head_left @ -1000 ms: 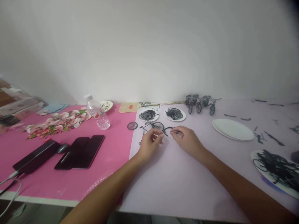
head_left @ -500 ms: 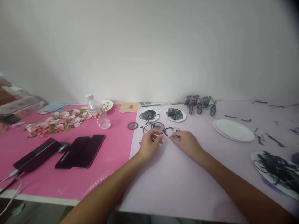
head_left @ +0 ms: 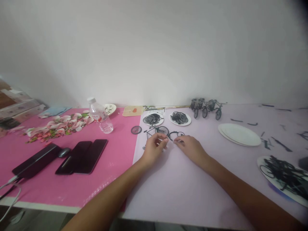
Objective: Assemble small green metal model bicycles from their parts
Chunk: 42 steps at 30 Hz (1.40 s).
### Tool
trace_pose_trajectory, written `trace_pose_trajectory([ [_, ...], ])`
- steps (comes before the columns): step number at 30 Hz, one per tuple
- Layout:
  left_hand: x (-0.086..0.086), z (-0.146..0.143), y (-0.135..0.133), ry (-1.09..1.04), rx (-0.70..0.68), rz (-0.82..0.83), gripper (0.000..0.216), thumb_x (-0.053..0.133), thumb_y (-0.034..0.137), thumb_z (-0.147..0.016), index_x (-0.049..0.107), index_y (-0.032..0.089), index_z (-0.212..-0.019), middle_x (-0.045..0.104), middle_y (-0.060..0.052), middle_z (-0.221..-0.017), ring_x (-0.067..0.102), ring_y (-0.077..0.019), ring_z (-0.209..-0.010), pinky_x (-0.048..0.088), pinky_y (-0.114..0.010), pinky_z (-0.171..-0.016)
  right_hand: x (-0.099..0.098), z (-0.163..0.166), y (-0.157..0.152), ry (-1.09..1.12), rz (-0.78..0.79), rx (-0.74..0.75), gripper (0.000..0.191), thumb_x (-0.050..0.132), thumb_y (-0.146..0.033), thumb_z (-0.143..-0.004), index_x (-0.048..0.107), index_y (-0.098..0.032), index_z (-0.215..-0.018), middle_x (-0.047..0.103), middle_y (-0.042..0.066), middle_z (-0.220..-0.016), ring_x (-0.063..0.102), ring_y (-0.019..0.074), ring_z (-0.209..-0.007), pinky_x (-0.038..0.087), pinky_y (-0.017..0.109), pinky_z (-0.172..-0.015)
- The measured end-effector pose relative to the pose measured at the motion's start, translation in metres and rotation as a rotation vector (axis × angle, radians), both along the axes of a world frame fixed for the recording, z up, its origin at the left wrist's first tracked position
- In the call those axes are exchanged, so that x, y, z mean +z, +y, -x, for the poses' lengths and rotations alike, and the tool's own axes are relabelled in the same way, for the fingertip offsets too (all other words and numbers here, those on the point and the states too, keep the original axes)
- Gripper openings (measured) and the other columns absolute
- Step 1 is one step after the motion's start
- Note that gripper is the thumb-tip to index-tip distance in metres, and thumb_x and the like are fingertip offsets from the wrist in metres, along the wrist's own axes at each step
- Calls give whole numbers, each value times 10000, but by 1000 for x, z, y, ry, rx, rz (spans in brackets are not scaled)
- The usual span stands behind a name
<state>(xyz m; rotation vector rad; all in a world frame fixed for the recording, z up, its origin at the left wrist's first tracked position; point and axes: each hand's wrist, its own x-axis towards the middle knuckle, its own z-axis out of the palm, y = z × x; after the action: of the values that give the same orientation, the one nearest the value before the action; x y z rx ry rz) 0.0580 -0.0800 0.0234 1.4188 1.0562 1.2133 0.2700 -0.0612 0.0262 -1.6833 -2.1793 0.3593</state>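
Hands, left [head_left: 154, 148] and right [head_left: 193, 148], make pinch, contents unclear; black plastic-looking model bicycle [head_left: 161, 129] lies at their ten o'clock, probably for easy reach.

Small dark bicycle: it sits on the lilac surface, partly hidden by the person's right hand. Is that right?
Not quite. The head view shows the left hand, not the right hand, partly hiding the small dark bicycle. It does sit on the lilac surface.
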Motion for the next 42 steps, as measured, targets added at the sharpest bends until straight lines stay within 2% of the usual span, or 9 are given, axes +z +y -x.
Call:
trace_pose_trajectory([
  [8,2,0,1,-9,33,-4,298,738,410,-884,691,160,-1039,713,-52,-887,630,-129,-713,471,-223,-599,-1,1,-1,-11,11,-20,196,587,-304,-987,775,-268,-1029,802,35,-1070,727,225,-902,486,313,-754],
  [16,4,-1,2,-55,58,28,326,773,442,-843,695,167,-1001,721,-64,-914,635,-147,-746,487,-236,-623,-6,1,-1,-42,-28,14,194,535,-273,-1023,728,-250,-1015,773,53,-1053,689,242,-975,458,325,-751],
  [22,4,2,6,-117,74,68,355,805,465,-815,687,176,-985,750,-87,-966,671,-179,-858,515,-275,-724,-6,6,-2,-49,-176,38,158,518,-219,-1028,668,-242,-986,687,78,-1057,606,260,-1073,465,330,-755],
  [25,6,3,7,-163,69,81,399,829,488,-781,679,165,-961,741,-87,-940,663,-172,-839,518,-271,-711,-2,5,-2,-13,-206,30,157,519,-240,-1029,672,-244,-994,670,83,-1054,588,272,-1089,481,350,-804],
  [30,8,3,7,-193,72,94,433,840,489,-764,673,151,-979,738,-85,-911,658,-160,-802,523,-264,-696,3,-2,-1,21,-177,17,158,556,-290,-1010,704,-239,-988,675,76,-1040,587,279,-1088,484,375,-839],
  [35,8,3,8,-215,62,105,422,848,470,-763,667,154,-976,749,-81,-906,661,-152,-770,523,-276,-704,4,-4,-1,-7,-98,61,157,587,-279,-985,738,-261,-948,693,61,-1004,601,267,-1084,474,345,-769],
  [42,6,3,9,-226,46,105,393,840,457,-777,670,154,-960,752,-73,-894,677,-146,-772,523,-274,-734,5,-4,-3,-47,-87,85,169,592,-302,-1000,756,-276,-965,709,63,-997,610,264,-1060,465,319,-702],
])
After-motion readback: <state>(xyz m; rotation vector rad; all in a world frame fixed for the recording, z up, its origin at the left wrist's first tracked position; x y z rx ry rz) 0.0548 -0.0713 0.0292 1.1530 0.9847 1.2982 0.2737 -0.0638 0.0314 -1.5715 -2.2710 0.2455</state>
